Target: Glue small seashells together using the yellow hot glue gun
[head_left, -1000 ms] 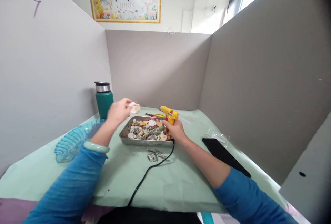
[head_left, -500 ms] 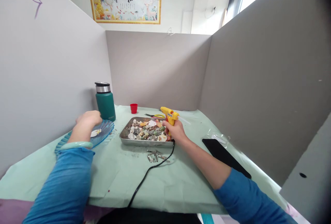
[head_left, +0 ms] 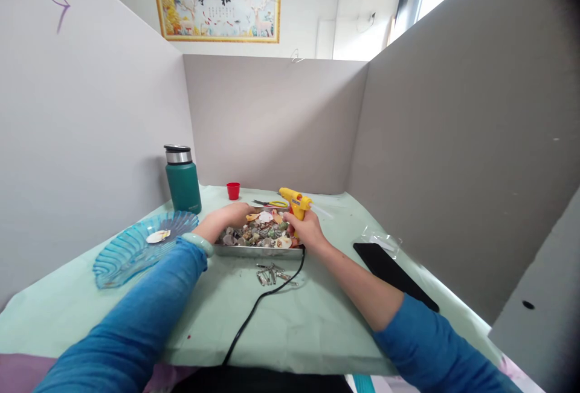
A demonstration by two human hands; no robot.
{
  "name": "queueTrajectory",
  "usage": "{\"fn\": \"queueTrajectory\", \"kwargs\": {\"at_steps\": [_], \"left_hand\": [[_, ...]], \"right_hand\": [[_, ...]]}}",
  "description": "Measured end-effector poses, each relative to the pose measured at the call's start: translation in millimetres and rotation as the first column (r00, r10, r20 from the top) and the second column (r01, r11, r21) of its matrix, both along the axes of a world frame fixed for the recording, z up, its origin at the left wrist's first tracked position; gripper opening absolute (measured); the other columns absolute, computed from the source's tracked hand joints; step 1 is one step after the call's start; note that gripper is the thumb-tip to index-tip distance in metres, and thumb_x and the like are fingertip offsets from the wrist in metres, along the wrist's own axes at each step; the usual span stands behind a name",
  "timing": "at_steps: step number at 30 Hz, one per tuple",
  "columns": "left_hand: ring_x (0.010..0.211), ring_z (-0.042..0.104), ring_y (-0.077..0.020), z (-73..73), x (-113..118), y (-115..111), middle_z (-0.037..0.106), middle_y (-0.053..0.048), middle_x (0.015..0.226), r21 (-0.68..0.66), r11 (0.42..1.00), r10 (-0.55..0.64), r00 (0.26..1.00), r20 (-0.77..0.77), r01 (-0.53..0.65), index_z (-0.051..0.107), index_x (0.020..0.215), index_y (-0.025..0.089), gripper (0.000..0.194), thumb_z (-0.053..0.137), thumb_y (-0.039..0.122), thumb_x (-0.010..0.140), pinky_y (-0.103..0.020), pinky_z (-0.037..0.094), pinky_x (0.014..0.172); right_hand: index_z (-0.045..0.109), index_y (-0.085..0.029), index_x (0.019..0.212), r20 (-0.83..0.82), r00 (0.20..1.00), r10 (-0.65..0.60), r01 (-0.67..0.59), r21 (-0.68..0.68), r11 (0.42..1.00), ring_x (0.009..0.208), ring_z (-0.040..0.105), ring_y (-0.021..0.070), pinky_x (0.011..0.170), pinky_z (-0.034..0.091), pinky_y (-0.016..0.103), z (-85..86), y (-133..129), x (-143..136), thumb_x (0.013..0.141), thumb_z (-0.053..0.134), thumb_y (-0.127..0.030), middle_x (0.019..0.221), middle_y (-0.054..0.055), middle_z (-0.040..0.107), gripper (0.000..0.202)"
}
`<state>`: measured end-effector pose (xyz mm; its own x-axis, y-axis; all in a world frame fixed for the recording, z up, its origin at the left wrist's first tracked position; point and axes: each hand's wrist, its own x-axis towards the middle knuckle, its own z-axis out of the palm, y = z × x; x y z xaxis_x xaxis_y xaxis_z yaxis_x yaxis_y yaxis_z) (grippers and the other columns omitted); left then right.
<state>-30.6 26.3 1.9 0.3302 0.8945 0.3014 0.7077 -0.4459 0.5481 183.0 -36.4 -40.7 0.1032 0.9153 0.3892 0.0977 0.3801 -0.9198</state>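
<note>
My right hand (head_left: 307, 231) is wrapped round the handle of a yellow hot glue gun (head_left: 296, 201), whose nozzle points to the back left. My left hand (head_left: 234, 215) is over the left part of a metal tray (head_left: 258, 252) filled with shells, stones and small pieces (head_left: 263, 233). Its fingers reach down among them, and their tips are hidden. On the left, a blue shell-shaped glass dish (head_left: 122, 255) holds a small white and yellow piece (head_left: 158, 236). A black cord (head_left: 254, 311) runs from the glue gun to the table's front edge.
A green bottle (head_left: 183, 184) stands at the left partition, with a red cup (head_left: 233, 191) farther back. Yellow-handled pliers (head_left: 277, 204) lie behind the tray. Several metal pins (head_left: 272, 274) lie in front of it. A black flat object (head_left: 392, 272) and clear plastic bag (head_left: 380, 240) lie right.
My left hand has moved right from the blue dish to the metal tray, uncovering the dish and the white and yellow piece. My right hand keeps the glue gun in the same place.
</note>
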Motion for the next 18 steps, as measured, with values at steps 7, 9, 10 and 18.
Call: {"fn": "queueTrajectory", "kwargs": {"at_steps": [7, 9, 10, 18], "left_hand": [[0.079, 0.065, -0.0253, -18.6, 10, 12, 0.073, -0.011, 0.083, 0.040, 0.999, 0.002, 0.941, -0.338, 0.013, 0.071, 0.073, 0.021, 0.031, 0.066, 0.004, 0.048, -0.028, 0.047, 0.072], [0.077, 0.065, -0.0246, -22.4, 10, 12, 0.072, -0.010, 0.078, 0.085, 0.996, 0.043, 0.928, -0.371, -0.012, 0.070, 0.067, 0.021, 0.023, 0.066, 0.006, 0.050, -0.027, 0.046, 0.071], [0.074, 0.065, -0.0242, -22.8, 9, 11, 0.071, -0.010, 0.075, 0.100, 0.995, 0.056, 0.911, -0.408, -0.016, 0.070, 0.066, 0.020, 0.020, 0.066, 0.006, 0.051, -0.027, 0.046, 0.069], [0.067, 0.061, -0.0190, 1.7, -10, 4, 0.071, -0.006, 0.070, 0.160, 0.980, 0.162, 0.933, -0.323, -0.115, 0.076, 0.073, 0.020, 0.022, 0.058, 0.010, 0.063, -0.024, 0.040, 0.061]], "right_hand": [[0.059, -0.016, 0.086, 0.000, 1.000, 0.002, -0.002, -0.006, 1.000, 0.042, 0.053, 0.0100, 0.039, 0.042, 0.019, -1.1, 1, 0, 0.069, 0.062, -0.036, 0.056, -0.003, 0.058, 0.026], [0.059, -0.016, 0.086, 0.002, 1.000, 0.000, 0.000, -0.011, 1.000, 0.043, 0.053, 0.0104, 0.039, 0.042, 0.020, -2.2, 2, 0, 0.069, 0.063, -0.036, 0.055, -0.003, 0.057, 0.027], [0.059, -0.016, 0.087, 0.003, 1.000, 0.001, -0.001, -0.013, 1.000, 0.043, 0.053, 0.0104, 0.039, 0.042, 0.020, -2.4, 2, 0, 0.069, 0.063, -0.037, 0.054, -0.003, 0.057, 0.027], [0.058, -0.016, 0.084, 0.020, 1.000, 0.020, -0.019, -0.028, 0.999, 0.041, 0.051, 0.0103, 0.040, 0.042, 0.020, -1.1, 0, 1, 0.070, 0.062, -0.036, 0.050, -0.004, 0.055, 0.024]]}}
